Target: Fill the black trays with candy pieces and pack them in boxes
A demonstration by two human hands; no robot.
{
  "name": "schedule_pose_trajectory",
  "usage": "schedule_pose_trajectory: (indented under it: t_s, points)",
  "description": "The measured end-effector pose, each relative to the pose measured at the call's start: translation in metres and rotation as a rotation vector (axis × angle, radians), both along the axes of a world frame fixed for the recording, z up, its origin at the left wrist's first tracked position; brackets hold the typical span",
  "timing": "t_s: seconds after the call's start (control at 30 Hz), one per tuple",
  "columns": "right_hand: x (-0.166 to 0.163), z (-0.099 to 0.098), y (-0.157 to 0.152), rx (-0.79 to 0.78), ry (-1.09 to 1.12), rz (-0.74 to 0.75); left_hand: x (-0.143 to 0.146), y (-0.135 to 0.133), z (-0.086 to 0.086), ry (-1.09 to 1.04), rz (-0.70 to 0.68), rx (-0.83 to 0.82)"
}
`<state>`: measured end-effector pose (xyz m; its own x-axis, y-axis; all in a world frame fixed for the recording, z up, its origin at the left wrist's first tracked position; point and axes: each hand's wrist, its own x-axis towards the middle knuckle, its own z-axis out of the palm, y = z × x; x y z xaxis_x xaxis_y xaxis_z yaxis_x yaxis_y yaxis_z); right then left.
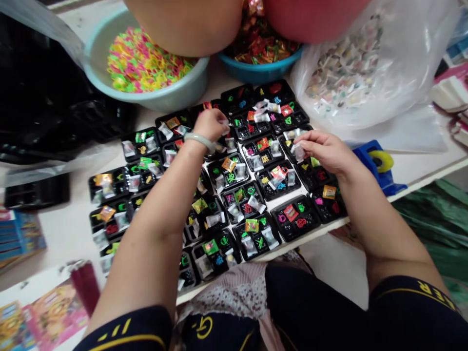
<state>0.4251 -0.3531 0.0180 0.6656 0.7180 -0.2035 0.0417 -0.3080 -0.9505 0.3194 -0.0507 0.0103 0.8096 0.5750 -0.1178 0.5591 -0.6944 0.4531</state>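
My left hand [214,126] and right hand [325,150] pinch small translucent plastic sachets [299,153], likely for control, over black rectangular trays [287,230] along the tabletop's [69,222] front edge

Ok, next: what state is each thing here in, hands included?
left hand: pinching a pale, blurred item
right hand: pinching a translucent packet
black trays: open, holding coloured pieces and wrapped items
pale blue basin: heaped with plastic pieces
darker blue basin: holding shiny wrappers
clear bag: holding many small packets
tape dispenser: loaded with a yellow roll
bracelet: worn on the left arm
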Motion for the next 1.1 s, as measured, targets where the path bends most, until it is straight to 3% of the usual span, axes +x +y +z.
schedule_pose_trajectory:
  t_s: [0.07, 0.13, 0.23, 0.3, 0.4, 0.53, 0.67, 0.8, 0.93, 1.1]
  points:
    - [-0.011, 0.006, -0.023, -0.054, -0.022, 0.020, -0.012, -0.010, 0.014, -0.101, -0.018, -0.053]
    - [-0.025, 0.011, -0.049, -0.131, -0.046, 0.064, -0.030, -0.035, 0.029, -0.208, -0.080, -0.216]
    - [-0.051, 0.012, -0.085, -0.224, -0.111, 0.141, -0.066, -0.099, 0.038, -0.178, -0.317, -0.641]
    - [-0.068, 0.007, -0.103, -0.269, -0.179, 0.178, -0.086, -0.149, 0.033, -0.081, -0.480, -0.796]
    - [-0.086, -0.005, -0.118, -0.339, -0.255, 0.214, -0.104, -0.210, 0.015, 0.032, -0.629, -0.760]
    - [-0.096, -0.018, -0.124, -0.401, -0.325, 0.231, -0.112, -0.243, -0.001, 0.110, -0.684, -0.454]
    - [-0.098, -0.024, -0.126, -0.420, -0.455, 0.250, -0.119, -0.239, 0.001, 0.090, -0.707, -0.311]
    - [-0.091, -0.021, -0.121, -0.381, -0.548, 0.287, -0.117, -0.210, 0.008, 0.006, -0.645, -0.395]
    - [-0.068, -0.016, -0.086, -0.235, -0.600, 0.324, -0.101, -0.155, 0.010, -0.198, -0.358, -0.426]
    - [-0.023, -0.017, 0.014, -0.136, -0.733, 0.366, -0.077, -0.066, 0.006, -0.529, 0.077, -0.456]
